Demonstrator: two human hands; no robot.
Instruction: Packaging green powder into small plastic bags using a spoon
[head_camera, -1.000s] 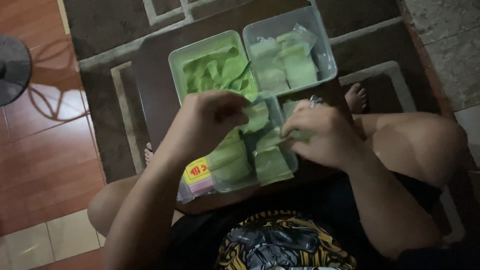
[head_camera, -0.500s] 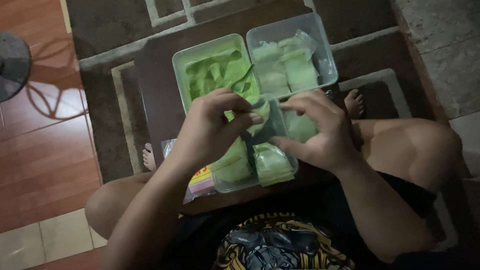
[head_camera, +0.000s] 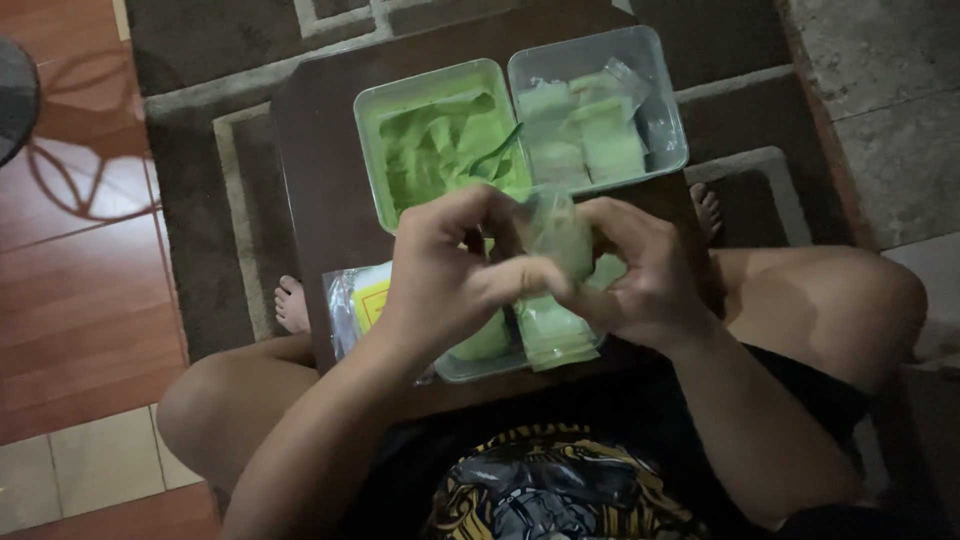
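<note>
Both hands, left hand (head_camera: 450, 270) and right hand (head_camera: 640, 270), pinch one clear bag (head_camera: 555, 232) over a dark bench (head_camera: 320, 170) on a patterned rug (head_camera: 200, 150), red wood floor (head_camera: 80, 300) beyond its left edge.

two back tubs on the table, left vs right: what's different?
The left tub holds loose bright green material with a spoon stuck in it; the right tub holds pale green filled plastic packets. The left tub looks greenish, the right tub clear grey. Both are rectangular, lidless, side by side.

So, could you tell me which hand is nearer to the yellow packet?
Left. The left hand hovers just right of the yellow packet, partly over it; the right hand sits farther right, beyond the small bag.
</note>
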